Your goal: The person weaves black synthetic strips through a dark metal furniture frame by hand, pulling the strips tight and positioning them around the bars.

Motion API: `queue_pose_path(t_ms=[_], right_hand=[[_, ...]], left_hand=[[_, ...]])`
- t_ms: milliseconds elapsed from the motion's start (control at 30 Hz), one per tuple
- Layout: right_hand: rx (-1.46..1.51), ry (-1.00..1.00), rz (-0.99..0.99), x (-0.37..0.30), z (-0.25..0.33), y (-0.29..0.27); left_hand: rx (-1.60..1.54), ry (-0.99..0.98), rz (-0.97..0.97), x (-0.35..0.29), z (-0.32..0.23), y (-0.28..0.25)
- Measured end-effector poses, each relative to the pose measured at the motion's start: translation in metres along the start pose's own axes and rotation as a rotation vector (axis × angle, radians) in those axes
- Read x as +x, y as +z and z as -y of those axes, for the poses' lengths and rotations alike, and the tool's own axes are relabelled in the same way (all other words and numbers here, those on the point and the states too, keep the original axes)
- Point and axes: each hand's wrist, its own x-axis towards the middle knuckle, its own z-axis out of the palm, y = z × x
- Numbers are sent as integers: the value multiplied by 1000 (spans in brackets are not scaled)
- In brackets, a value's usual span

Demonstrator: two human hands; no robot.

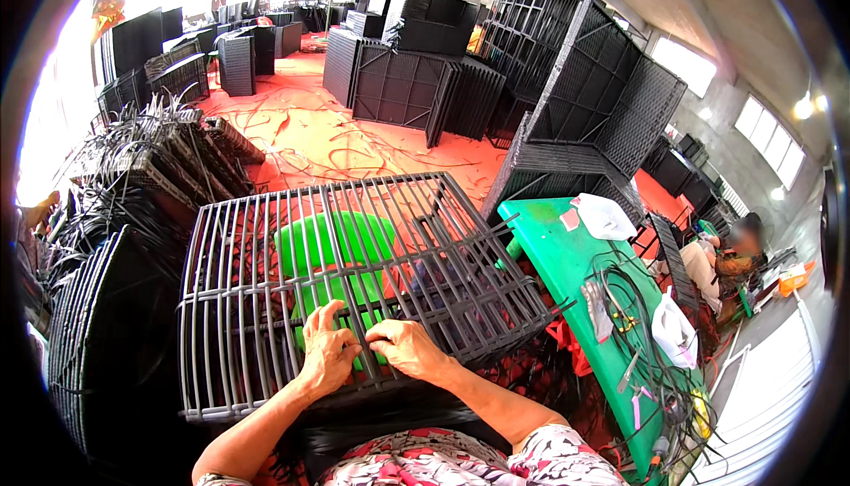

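Observation:
In front of me lies a box-shaped furniture frame (257,289), with dark grey rattan slats running lengthwise and bands woven across them. Both hands are at its near part, close together. My left hand (328,351) rests on the slats with its fingers bent and its thumb toward the other hand. My right hand (412,350) has its fingertips pinched together at a slat just beside the left. Whatever thin piece either hand grips is hidden by the fingers. Through the slats shows a bright green plastic chair (305,243).
At the right stands a green table (553,243) with loose black strands, a glove (598,311), white bags (675,331) and small tools. Bundled dark strips (150,154) pile up at the left. Stacked black woven panels (398,88) stand farther back. A person (722,265) sits at the far right.

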Motion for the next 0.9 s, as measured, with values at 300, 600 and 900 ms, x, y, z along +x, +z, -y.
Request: queue_pose_path(t_ms=[300,600,900], right_hand=[[64,116,-84,-2,1,12],[474,15,46,14,4,14],[618,252,25,23,15,9]], left_hand=[[-255,-71,-49,-1,15,0],[-129,151,-250,0,12,-5],[-105,72,-408,3,24,-58]])
